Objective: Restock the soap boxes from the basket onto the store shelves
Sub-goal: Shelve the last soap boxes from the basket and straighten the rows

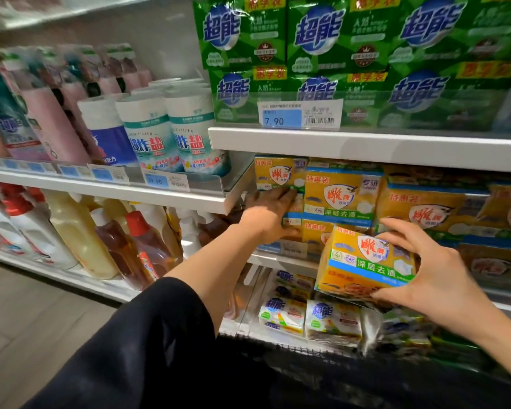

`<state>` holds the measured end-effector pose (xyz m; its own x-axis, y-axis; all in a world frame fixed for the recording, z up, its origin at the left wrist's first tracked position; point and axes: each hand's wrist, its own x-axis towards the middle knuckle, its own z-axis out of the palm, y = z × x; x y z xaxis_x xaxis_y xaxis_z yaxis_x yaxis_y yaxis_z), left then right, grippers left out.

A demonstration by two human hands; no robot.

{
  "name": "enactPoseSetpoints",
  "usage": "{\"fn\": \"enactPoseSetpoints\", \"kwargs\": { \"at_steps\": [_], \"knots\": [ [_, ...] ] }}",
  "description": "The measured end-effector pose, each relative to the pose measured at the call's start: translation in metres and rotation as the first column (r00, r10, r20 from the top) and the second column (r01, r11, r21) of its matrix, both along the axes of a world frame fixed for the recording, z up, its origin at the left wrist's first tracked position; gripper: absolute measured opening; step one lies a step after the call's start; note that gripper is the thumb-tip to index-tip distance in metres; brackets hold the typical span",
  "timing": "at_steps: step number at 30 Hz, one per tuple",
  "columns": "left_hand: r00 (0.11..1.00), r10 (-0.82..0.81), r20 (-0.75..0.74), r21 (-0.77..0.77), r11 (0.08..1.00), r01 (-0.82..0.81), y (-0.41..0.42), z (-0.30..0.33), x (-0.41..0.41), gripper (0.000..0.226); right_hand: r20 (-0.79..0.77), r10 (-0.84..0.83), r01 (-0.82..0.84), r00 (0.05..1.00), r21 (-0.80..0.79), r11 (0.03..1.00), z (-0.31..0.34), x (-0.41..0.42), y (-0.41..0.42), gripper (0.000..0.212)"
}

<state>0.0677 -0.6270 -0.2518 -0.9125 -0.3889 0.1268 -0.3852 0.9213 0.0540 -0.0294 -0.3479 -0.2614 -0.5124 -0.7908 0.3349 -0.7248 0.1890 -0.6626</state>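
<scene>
My right hand [437, 270] grips a yellow soap pack [363, 264] with a red-and-white shield logo, tilted, just in front of the middle shelf [366, 147]. My left hand [270, 214] reaches into that shelf's left end and rests with fingers spread on a yellow soap pack [278, 175] of the stacked row. More yellow soap packs [341, 196] fill the shelf to the right. The dark basket rim [307, 348] shows at the bottom, its contents hidden.
Green soap packs [322, 33] fill the shelf above, behind a 7.90 price tag [300, 115]. White soap packs [307, 317] lie on the lower shelf. To the left stand white canisters [171, 134] and detergent bottles [80, 231]. Wooden floor at the lower left.
</scene>
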Motion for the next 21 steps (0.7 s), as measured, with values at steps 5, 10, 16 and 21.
{"fn": "enactPoseSetpoints", "kwargs": {
  "at_steps": [5,10,16,21],
  "knots": [
    [0.962,-0.062,-0.267,-0.092,0.995,0.038,0.006,-0.012,0.016,0.087,0.023,0.001,-0.001,1.000,0.005,1.000,0.002,0.001,-0.002,0.109],
    [0.926,0.068,-0.372,-0.096,0.989,-0.111,0.023,0.004,0.036,0.090,0.061,0.007,-0.006,0.998,-0.016,1.000,0.007,0.005,-0.001,0.107],
    [0.793,-0.016,-0.609,-0.087,0.995,-0.046,0.031,0.013,0.063,0.089,0.103,-0.001,0.007,0.995,-0.064,0.998,0.013,0.006,0.001,0.106],
    [0.598,0.202,-0.776,0.269,0.963,0.024,0.041,0.031,0.083,0.086,0.138,-0.022,0.037,0.990,-0.105,0.994,0.018,0.007,0.000,0.105]
  ]
}}
